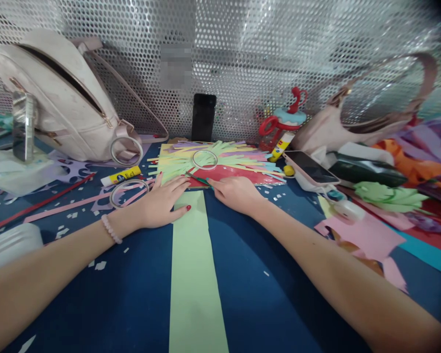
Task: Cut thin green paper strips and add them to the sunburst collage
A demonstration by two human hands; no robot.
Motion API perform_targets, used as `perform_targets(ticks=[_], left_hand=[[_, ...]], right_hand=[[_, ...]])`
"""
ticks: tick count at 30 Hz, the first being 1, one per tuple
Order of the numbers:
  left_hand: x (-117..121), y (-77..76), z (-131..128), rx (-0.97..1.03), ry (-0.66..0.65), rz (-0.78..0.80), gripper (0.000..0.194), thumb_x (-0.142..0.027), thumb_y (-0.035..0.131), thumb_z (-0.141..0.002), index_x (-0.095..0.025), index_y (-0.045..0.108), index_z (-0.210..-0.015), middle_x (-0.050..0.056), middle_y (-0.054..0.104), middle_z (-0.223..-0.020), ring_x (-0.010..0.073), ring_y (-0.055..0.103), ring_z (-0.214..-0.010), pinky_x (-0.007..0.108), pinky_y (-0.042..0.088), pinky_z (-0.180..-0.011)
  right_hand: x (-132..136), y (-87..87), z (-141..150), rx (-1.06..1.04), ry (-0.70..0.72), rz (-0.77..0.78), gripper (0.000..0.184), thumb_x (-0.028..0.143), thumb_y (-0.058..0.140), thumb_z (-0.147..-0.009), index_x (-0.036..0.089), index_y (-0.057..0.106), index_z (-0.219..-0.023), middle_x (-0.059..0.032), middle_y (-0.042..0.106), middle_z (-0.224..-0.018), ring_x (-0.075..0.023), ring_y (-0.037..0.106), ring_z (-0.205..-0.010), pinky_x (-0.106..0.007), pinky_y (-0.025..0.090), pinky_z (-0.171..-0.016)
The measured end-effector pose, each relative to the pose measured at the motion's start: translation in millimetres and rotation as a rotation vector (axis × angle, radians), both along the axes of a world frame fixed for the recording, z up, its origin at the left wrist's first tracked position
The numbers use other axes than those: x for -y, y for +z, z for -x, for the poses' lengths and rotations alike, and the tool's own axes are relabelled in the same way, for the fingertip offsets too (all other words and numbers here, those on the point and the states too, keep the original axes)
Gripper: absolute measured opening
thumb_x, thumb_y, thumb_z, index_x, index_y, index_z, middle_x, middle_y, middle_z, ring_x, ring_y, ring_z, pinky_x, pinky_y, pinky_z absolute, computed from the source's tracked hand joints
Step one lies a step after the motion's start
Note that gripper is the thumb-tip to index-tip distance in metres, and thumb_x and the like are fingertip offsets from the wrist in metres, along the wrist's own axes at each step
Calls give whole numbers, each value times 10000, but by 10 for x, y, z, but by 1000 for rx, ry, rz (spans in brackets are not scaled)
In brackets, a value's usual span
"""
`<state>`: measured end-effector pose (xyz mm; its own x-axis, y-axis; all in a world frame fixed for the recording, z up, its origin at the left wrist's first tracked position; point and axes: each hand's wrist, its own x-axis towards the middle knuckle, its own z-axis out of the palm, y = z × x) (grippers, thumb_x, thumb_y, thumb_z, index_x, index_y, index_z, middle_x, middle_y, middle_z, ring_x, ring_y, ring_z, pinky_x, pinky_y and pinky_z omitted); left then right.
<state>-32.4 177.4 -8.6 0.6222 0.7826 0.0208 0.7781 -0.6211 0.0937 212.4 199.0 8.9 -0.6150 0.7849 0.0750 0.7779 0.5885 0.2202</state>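
My left hand (158, 202) lies flat with its fingers spread, its fingertips at the near edge of a red sheet (238, 172) covered with paper strips. Between the fingers of my right hand (235, 192) is a slim green pen-like tool (202, 181), its dark tip pointing left over the sheet. Its exact kind is too small to make out. Pastel strips (238, 156) fan out across the sheet, with a tape roll (205, 160) on top. A long pale green paper strip (193, 264) runs from between my hands towards me.
On the left are a glue stick (121, 175), another tape roll (128, 192) and a pale backpack (62, 98). A black phone (204, 117) stands at the back. To the right are a second glue stick (281, 146), a lying phone (311, 167), a handbag (353, 122) and paper scraps (375, 233).
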Motion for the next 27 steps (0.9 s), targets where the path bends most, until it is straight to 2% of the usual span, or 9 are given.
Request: perform_targets(ticks=[19,27], left_hand=[[-3,-10,10,1,4,2,677,-497,313,-984,-74,327,-1512,189,305,-1593,335,249,-1487,655,14,-1182],[-6,-10,10,8,2,7,679,-503,318,-983,-79,329,-1513,193,298,-1595,340,251,-1485,655,12,-1183]], right_hand=[[-59,9,-98,12,-34,-12,424,239,366,-1008,189,630,-1336,-105,759,-1064,-227,699,-946,-299,475,-742],[-44,14,-49,30,-38,-26,442,233,375,-1000,166,593,-1379,-145,752,-1053,-241,698,-905,-301,457,-685]])
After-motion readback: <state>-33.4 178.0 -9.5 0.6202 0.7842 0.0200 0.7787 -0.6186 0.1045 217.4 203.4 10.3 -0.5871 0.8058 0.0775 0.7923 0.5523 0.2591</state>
